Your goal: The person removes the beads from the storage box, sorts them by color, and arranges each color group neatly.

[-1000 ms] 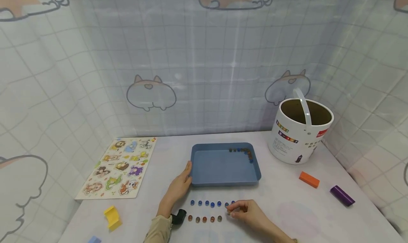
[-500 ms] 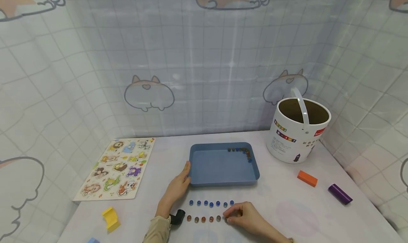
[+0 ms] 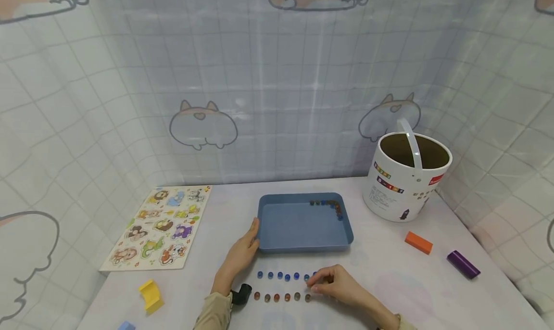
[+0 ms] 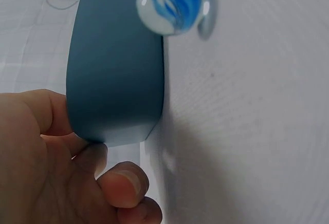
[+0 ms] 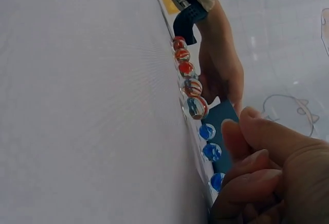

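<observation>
Now the right hand (image 3: 335, 285), fingers curled and empty, has lifted off the sixth orange marble (image 3: 308, 298), completing that row below the blue tray (image 3: 303, 243); the left hand (image 3: 242, 250) keeps gripping the tray's corner.

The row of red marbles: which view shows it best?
The head view: the row of red marbles lies whole on the table, below the blue ones. The right wrist view shows it close but foreshortened, past the right hand. The left wrist view misses it.
</observation>
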Tool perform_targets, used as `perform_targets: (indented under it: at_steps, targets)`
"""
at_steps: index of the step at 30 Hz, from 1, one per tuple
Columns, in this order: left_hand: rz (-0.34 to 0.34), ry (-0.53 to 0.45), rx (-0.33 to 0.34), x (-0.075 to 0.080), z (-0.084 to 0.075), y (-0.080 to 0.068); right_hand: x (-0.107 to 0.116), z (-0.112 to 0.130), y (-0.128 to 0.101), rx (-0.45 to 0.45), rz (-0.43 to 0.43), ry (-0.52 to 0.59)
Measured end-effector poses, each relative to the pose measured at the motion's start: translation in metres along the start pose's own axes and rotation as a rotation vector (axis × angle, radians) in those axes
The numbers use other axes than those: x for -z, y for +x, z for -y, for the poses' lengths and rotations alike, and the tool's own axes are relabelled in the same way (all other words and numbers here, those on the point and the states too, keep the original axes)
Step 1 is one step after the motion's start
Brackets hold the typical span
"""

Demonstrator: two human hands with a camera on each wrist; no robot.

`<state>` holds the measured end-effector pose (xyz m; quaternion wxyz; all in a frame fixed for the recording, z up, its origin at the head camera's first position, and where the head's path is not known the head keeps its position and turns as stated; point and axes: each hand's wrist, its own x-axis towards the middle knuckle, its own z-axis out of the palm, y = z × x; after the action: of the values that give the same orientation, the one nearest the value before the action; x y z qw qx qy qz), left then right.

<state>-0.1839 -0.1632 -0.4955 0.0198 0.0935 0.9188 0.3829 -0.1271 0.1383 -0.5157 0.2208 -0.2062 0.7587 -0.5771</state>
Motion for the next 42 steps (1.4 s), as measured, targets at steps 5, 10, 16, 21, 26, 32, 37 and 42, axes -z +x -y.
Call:
perform_targets:
  at_steps: [5, 10, 16, 21, 26, 32, 37, 42]
  targets:
    - [-0.008, 0.007, -0.009, 0.001, 0.0, -0.001, 0.005, 0.002, 0.001, 0.014, 0.042, 0.052]
    - [-0.014, 0.015, -0.028, 0.0, 0.0, 0.0, 0.026, 0.02, 0.0, 0.018, 0.036, 0.075]
    - [-0.017, 0.008, -0.027, 0.001, 0.0, 0.0, 0.086, 0.049, 0.018, 0.06, -0.108, -0.018]
    - [-0.016, 0.013, -0.027, 0.001, 0.001, 0.0, 0.129, 0.049, 0.05, 0.079, -0.234, 0.012]
    - [-0.015, 0.01, -0.033, -0.001, 0.002, 0.0, 0.145, 0.035, 0.083, 0.026, -0.306, 0.018]
    - [-0.012, 0.0, -0.036, -0.002, 0.004, -0.001, 0.141, 0.024, 0.114, 0.005, -0.274, -0.007]
    - [0.001, 0.006, -0.049, -0.005, 0.004, -0.001, 0.141, 0.021, 0.129, 0.002, -0.249, -0.193]
    - [-0.019, 0.018, -0.044, -0.006, 0.002, -0.001, 0.138, 0.021, 0.147, 0.046, -0.217, -0.384]
